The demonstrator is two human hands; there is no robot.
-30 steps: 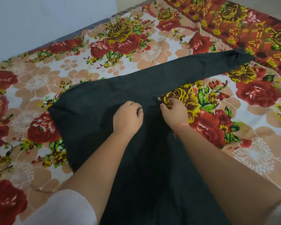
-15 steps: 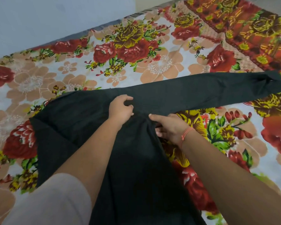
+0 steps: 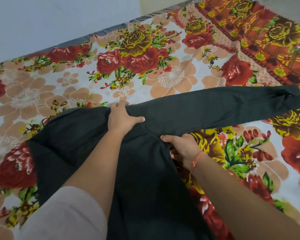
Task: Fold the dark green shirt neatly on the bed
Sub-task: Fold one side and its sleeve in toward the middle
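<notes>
Both hands' grip on shirt [image 3: 163, 170]; right fingertips hidden underneath.

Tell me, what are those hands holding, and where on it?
Both hold the dark green shirt: left hand at its far edge, right hand at the side edge under the sleeve.

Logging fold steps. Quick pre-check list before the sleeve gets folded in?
1. Left hand on the shirt at its far edge: ok.
2. Right hand gripping cloth by the armpit: ok.
3. Sleeve stretched out to the right, no twist: ok, though the cuff looks bunched.
4. Body lying smooth: not ok, creased between the hands.
5. Other sleeve's position: cannot tell.
6. Bedsheet bare beyond the shirt: ok.
</notes>
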